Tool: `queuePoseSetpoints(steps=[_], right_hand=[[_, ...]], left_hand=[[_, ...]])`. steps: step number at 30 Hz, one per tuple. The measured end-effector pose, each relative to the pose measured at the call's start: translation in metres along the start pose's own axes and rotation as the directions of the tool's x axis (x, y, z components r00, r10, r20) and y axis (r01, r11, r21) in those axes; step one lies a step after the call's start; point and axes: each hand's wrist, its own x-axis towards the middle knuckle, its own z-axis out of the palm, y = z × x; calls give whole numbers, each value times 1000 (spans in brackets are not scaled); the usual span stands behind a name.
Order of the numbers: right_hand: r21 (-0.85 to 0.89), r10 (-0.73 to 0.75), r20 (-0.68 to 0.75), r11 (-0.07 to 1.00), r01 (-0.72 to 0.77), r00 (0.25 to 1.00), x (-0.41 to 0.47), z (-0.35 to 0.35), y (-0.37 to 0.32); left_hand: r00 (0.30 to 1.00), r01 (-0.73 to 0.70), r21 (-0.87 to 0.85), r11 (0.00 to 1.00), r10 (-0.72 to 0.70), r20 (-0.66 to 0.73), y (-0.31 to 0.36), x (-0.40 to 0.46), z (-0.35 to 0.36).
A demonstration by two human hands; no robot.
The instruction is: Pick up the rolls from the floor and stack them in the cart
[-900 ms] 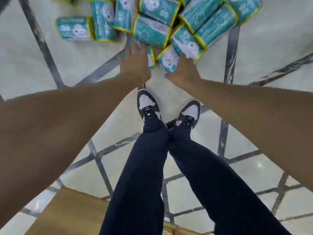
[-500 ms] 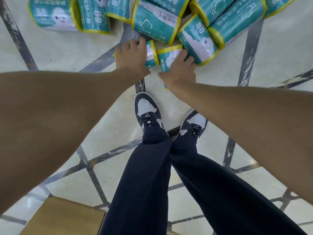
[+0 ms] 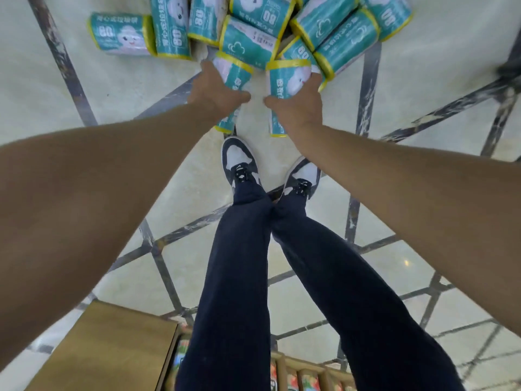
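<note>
Several teal rolls with yellow ends point(image 3: 248, 38) lie in a heap on the pale tiled floor at the top of the view. My left hand point(image 3: 215, 93) is closed around one teal roll point(image 3: 235, 74), lifted a little off the floor. My right hand point(image 3: 298, 107) grips a second teal roll point(image 3: 287, 79) beside it. Both held rolls stand roughly upright, just in front of my shoes. No cart is visible.
My two black-and-white shoes point(image 3: 239, 162) and dark trouser legs fill the middle. A brown wooden shelf top point(image 3: 112, 351) with colourful packages sits at the bottom edge behind my legs. Dark grout lines cross the floor point(image 3: 84, 88).
Both hands reached down onto the two nearest rolls, closed around them and have raised them off the floor toward me.
</note>
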Motion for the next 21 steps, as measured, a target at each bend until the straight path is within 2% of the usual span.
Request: queuePoseSetpoints(steps=[5, 12, 17, 21], right_hand=[[184, -7, -12, 983, 9, 1000, -127, -122, -59], [312, -97, -66, 943, 113, 993, -319, -301, -132], [373, -168, -129, 905, 205, 977, -428, -391, -141], [422, -173, -170, 877, 230, 970, -491, -432, -116]], left_hand=[[999, 36, -238, 971, -36, 3, 55, -138, -89], [998, -49, -361, 931, 36, -43, 141, -357, -217], [982, -182, -394, 901, 142, -127, 180, -479, -266], [973, -227, -444, 867, 188, -130, 189, -557, -262]])
